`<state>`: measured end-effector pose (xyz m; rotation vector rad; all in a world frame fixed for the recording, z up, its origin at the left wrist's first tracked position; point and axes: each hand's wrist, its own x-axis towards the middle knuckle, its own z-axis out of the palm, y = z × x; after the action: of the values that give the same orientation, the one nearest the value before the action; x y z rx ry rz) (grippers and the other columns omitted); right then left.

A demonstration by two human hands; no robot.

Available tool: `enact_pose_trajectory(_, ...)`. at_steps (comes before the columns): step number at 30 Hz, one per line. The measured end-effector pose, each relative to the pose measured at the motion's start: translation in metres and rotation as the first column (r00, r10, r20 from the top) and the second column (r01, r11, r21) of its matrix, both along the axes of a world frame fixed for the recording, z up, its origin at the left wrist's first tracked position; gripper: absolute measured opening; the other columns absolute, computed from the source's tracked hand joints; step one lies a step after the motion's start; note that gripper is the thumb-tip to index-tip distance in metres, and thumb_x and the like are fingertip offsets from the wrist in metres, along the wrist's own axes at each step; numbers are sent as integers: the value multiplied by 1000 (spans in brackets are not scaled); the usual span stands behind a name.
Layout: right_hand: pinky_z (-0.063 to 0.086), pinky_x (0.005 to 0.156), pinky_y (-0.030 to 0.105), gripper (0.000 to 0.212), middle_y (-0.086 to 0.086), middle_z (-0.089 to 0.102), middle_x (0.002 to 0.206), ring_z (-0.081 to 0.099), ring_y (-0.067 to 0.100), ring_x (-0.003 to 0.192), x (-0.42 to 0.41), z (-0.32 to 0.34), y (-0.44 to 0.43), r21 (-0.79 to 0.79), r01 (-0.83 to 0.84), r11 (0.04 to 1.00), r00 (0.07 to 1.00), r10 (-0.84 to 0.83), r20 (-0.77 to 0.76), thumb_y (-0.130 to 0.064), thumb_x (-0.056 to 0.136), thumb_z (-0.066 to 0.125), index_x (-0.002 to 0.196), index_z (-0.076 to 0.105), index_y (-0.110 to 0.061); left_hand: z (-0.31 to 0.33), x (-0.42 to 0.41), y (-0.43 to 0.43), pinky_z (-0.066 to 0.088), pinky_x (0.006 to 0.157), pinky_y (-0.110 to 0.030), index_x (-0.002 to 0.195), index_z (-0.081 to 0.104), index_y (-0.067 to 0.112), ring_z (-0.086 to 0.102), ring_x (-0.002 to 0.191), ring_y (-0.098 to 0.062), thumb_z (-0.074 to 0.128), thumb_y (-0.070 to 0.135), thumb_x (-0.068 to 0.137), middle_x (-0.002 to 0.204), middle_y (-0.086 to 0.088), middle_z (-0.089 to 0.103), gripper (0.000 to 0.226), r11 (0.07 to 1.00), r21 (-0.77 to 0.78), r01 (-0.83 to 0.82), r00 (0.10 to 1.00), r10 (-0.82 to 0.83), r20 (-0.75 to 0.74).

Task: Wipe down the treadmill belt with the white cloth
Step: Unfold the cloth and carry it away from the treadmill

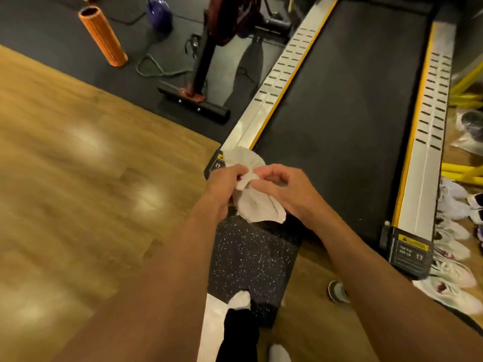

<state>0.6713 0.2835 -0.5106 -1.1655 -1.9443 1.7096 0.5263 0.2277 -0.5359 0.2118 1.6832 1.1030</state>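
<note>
The white cloth [257, 205] hangs crumpled between both hands, in the air over the near left corner of the treadmill. My left hand [227, 182] grips its upper left part. My right hand [283, 188] pinches the cloth from the right with curled fingers. The black treadmill belt [347, 100] stretches away to the upper right, between two silver side rails [277, 74] with yellow edges. Neither the cloth nor the hands touch the belt.
A speckled black mat [251, 259] lies under my feet at the treadmill's end. Wood floor [78, 165] spreads to the left. An orange foam roller [103, 35], a purple kettlebell [159, 11] and a black machine base [194, 103] sit beyond. White shoes [454, 257] crowd the right.
</note>
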Motion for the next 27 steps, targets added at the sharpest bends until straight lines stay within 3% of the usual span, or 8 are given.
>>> enact_pose_trajectory(2, 53, 82, 27, 19, 0, 71, 100, 66, 13, 94, 11, 41, -14, -82, -88, 993, 995, 85, -50, -28, 85, 70, 101, 70, -19, 48, 2, -29, 45, 54, -24, 79, 59, 6, 56, 60, -20, 54, 8, 78, 65, -5, 56, 5, 1000, 8, 5, 998, -4, -64)
enact_pose_trajectory(5, 51, 78, 25, 24, 1, 67, 99, 64, 16, 86, 8, 97, -34, 91, -134, 987, 991, 135, -4, -21, 83, 73, 107, 67, -22, 119, 2, -72, 32, 39, -17, 68, 47, 13, 42, 46, -12, 47, 2, 83, 60, 0, 43, 19, 1000, 2, 29, 987, -28, -160)
enact_pose_trajectory(9, 49, 67, 22, 26, -8, 65, 91, 63, 7, 79, -23, 163, -80, 231, -280, 932, 959, 282, 28, -20, 80, 75, 104, 64, -20, 203, -1, -124, 32, 50, -24, 61, 42, 14, 41, 58, -17, 49, 4, 78, 60, -2, 41, 20, 998, 47, -38, 949, 51, -312)
enact_pose_trajectory(15, 52, 74, 44, 25, 4, 67, 88, 64, 22, 82, -81, 240, -155, 339, -337, 878, 927, 372, -41, -30, 77, 76, 90, 61, -15, 295, -37, -220, 44, 62, -34, 74, 61, 5, 55, 74, -25, 48, 6, 86, 76, -10, 60, 18, 995, 82, -62, 777, 99, -622)
enact_pose_trajectory(19, 48, 65, 29, 34, -6, 61, 88, 58, 8, 76, -128, 291, -230, 342, -484, 805, 832, 544, -104, -33, 72, 77, 95, 53, -25, 346, -72, -318, 40, 63, -29, 67, 63, 10, 51, 71, -14, 49, 22, 76, 71, -2, 60, 21, 1000, 28, -6, 649, 26, -761)
enact_pose_trajectory(21, 52, 68, 36, 30, -2, 65, 90, 63, 14, 81, -151, 309, -274, 377, -528, 761, 793, 601, -100, -34, 73, 75, 94, 54, -31, 368, -84, -376, 41, 64, -28, 71, 67, 11, 52, 67, -8, 49, 29, 70, 70, 2, 62, 26, 999, 28, -26, 599, 38, -800)
enact_pose_trajectory(24, 51, 69, 46, 17, 16, 68, 87, 64, 32, 82, -179, 327, -353, 486, -659, 574, 655, 756, -5, -25, 82, 68, 89, 65, -10, 391, -92, -465, 45, 66, -29, 78, 71, 9, 56, 70, -9, 65, 34, 82, 77, -2, 67, 25, 985, 78, -151, 547, 149, -824)
enact_pose_trajectory(27, 48, 61, 35, 18, 15, 66, 80, 60, 18, 69, -200, 346, -430, 502, -677, 537, 577, 812, -90, -23, 81, 68, 83, 66, -5, 394, -88, -555, 44, 64, -20, 88, 73, 4, 54, 67, -2, 70, 25, 85, 77, -1, 65, 22, 920, 230, -316, 521, 371, -769)
